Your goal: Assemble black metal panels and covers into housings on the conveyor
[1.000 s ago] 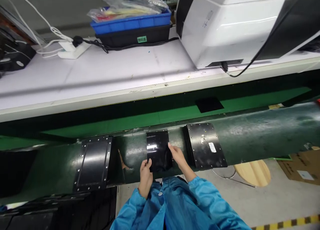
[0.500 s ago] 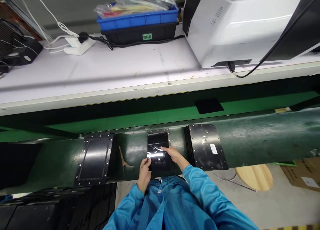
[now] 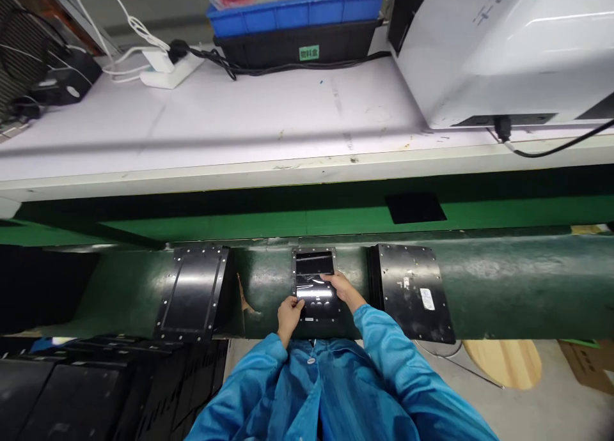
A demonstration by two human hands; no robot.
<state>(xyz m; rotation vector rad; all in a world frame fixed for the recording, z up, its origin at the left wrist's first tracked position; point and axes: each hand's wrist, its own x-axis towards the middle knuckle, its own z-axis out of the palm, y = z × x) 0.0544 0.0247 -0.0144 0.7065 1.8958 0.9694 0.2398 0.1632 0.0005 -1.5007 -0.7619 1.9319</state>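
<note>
On the green bench in front of me lies a flat black tray [image 3: 337, 259] with pale studs along its rim. Over it is a glossy black screen-like panel [image 3: 314, 298] that reflects the lights. My left hand [image 3: 288, 316] grips the panel's lower left edge between thumb and fingers. At the upper right edge, my right hand [image 3: 343, 289] is closed on the same panel, thumb across its face. Whether the panel rests fully in the tray cannot be made out. To either side stand a left stack of studded trays [image 3: 194, 297] and a right stack [image 3: 413, 294] bearing a white label.
Beyond the bench runs a white shelf [image 3: 268, 124] with a blue bin [image 3: 297, 14] on a black bin, a power strip [image 3: 171, 72] and a large white machine [image 3: 484, 57]. Black trays [image 3: 71, 396] pile up at lower left; a wooden stool [image 3: 503, 363] stands at right.
My view has shifted, so the shelf items sit further right and higher. Both hands still hold the panel, and more of the tray's studded rim shows below it.
</note>
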